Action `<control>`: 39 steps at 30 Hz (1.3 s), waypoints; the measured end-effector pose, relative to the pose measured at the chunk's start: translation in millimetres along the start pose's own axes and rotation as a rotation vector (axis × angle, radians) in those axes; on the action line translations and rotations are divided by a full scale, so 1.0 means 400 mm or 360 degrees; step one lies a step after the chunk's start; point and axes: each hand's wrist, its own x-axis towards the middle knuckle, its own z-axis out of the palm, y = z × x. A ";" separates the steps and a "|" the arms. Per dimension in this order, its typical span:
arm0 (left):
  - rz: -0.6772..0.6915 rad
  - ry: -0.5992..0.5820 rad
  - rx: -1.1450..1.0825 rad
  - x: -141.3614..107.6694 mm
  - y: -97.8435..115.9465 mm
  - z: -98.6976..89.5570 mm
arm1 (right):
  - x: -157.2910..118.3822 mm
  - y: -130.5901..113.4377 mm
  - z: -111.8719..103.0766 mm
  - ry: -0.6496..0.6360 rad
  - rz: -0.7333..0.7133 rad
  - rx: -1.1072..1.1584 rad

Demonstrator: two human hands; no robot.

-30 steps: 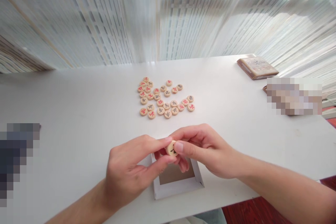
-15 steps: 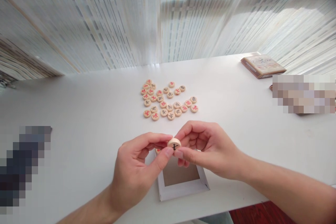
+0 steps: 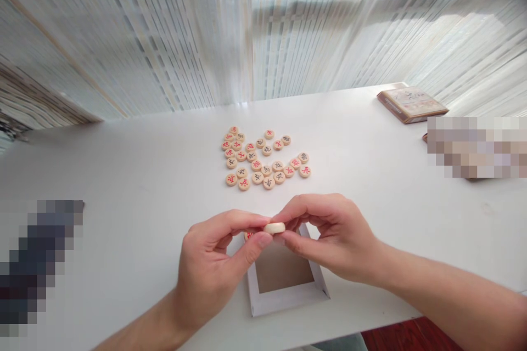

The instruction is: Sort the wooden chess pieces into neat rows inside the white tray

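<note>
A round, pale wooden Chinese chess piece (image 3: 274, 228) is pinched between my left hand (image 3: 224, 249) and my right hand (image 3: 329, 233), its edge towards me. Thumb and fingertips of each hand meet on the piece. Below them lies a shallow white box (image 3: 288, 303) with a brown bottom; the hands cover its far part. Part of another piece with a red mark (image 3: 248, 236) shows beside my left fingers, at the box's far left. Beyond my hands, several Chinese chess pieces (image 3: 268, 182) with red or black characters lie loosely grouped on the white table (image 3: 164, 164).
A flat printed box (image 3: 413, 103) rests at the table's far right corner. Nearer on the right is a blurred-out object (image 3: 473, 148), and a dark blurred-out one (image 3: 37, 263) lies at the left. A striped string curtain (image 3: 222, 27) hangs along the far edge.
The held piece has been tilted: its black character faced me before, and now just its plain rim shows. Both hands stay nearly in place.
</note>
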 end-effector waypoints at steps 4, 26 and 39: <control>-0.0058 0.0050 0.0009 0.002 0.005 0.002 | 0.002 -0.001 -0.001 0.0066 -0.0127 -0.0076; -0.0283 0.0055 -0.0273 0.011 -0.005 -0.004 | 0.007 -0.002 -0.004 -0.0111 0.0025 0.0109; -0.0008 -0.0007 -0.0084 -0.005 -0.013 0.008 | 0.017 -0.025 -0.002 -0.0069 0.0701 0.0643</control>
